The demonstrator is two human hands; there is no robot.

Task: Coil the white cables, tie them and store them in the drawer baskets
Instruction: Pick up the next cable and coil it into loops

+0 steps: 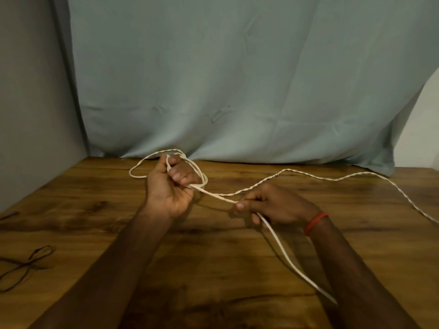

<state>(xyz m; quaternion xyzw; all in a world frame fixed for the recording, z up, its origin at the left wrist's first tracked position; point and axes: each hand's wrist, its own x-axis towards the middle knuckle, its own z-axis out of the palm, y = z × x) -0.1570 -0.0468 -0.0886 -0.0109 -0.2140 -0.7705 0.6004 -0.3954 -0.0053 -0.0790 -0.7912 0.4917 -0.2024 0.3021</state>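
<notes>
White cable (221, 195), between both hands' grip

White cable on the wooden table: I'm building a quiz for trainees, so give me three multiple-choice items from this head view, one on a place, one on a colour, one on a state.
1. Where do the finished loops of the white cable sit?
A. In the left hand
B. Flat on the table by the right wrist
C. Hung over the cloth

2. What colour is the band on the right wrist?
A. Blue
B. Red
C. Green

3. What is the state of the white cable?
A. Fully coiled and tied
B. Partly coiled, with a long run loose
C. Untouched

Key:
1 A: the left hand grips the loops near the table's far edge.
2 B: the band is red.
3 B: the right hand pinches the cable while a long stretch trails to the right.
</notes>
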